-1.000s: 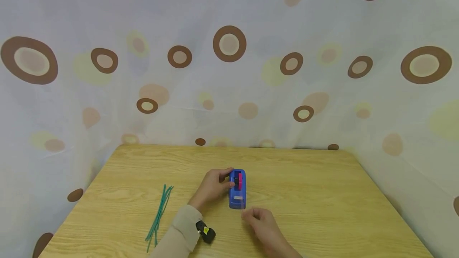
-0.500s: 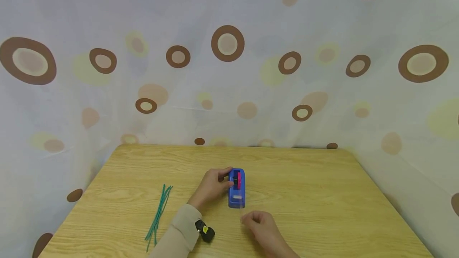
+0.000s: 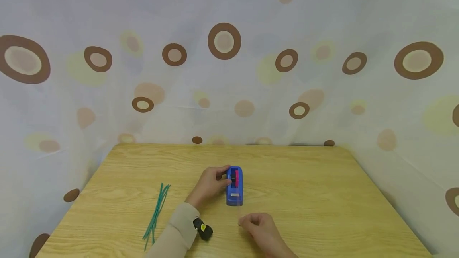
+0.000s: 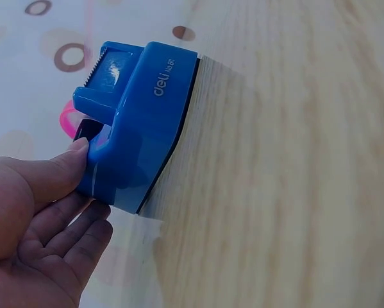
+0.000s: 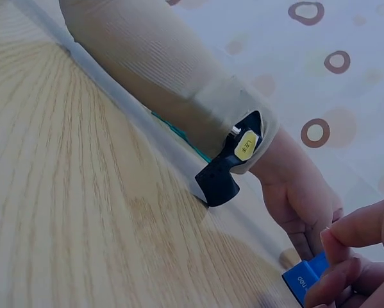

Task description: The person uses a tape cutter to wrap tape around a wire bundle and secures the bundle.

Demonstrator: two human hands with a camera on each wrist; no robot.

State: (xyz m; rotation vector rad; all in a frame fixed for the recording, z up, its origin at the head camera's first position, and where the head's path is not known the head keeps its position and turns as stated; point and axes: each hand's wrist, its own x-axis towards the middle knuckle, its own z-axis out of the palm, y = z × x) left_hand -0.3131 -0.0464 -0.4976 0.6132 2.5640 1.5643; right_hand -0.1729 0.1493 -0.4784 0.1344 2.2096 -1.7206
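Note:
A blue tape dispenser (image 3: 234, 201) marked "deli" stands on the table, with a pink-cored tape roll (image 3: 237, 179) in its well. My left hand (image 3: 209, 184) grips its left side and far end; in the left wrist view the thumb lies by the black hub, fingers at the end. Toothed cutter (image 4: 95, 68) shows there too. From the dispenser's near end a thin clear strip of tape (image 3: 238, 211) stretches toward me. Its end is pinched between thumb and forefinger of my right hand (image 3: 263, 229). In the right wrist view those fingers partly cover the dispenser (image 5: 304, 276).
Several thin green sticks or ties (image 3: 156, 212) lie in a loose bundle left of the left forearm. A black wrist camera (image 3: 203, 229) sits on the left sleeve. The wooden table (image 3: 305, 186) ends at a dotted curtain (image 3: 251, 71) behind and at both sides.
My right hand has drawn slightly back toward me, and the clear strip between it and the dispenser is longer. My left hand stays on the dispenser. The head view has shifted a little.

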